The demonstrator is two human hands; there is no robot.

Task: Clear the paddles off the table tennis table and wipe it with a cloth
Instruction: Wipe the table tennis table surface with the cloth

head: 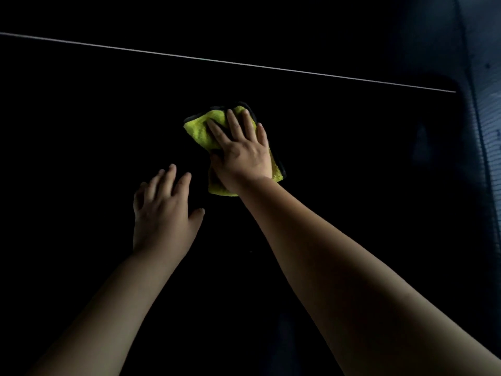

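Observation:
A yellow cloth [199, 128] with a dark edge lies on the dark table tennis table [339, 158] near the middle of the view. My right hand [242, 150] presses flat on the cloth, fingers straight and spread, covering most of it. My left hand [165, 210] lies flat on the bare table to the left of the cloth and nearer to me, fingers straight, holding nothing. No paddle shows in this view.
A thin white line [244, 65] crosses the table from upper left to right, beyond the cloth. The table's right edge [461, 109] runs down the right side, with a grey ribbed floor [490, 147] beyond it. The scene is very dark.

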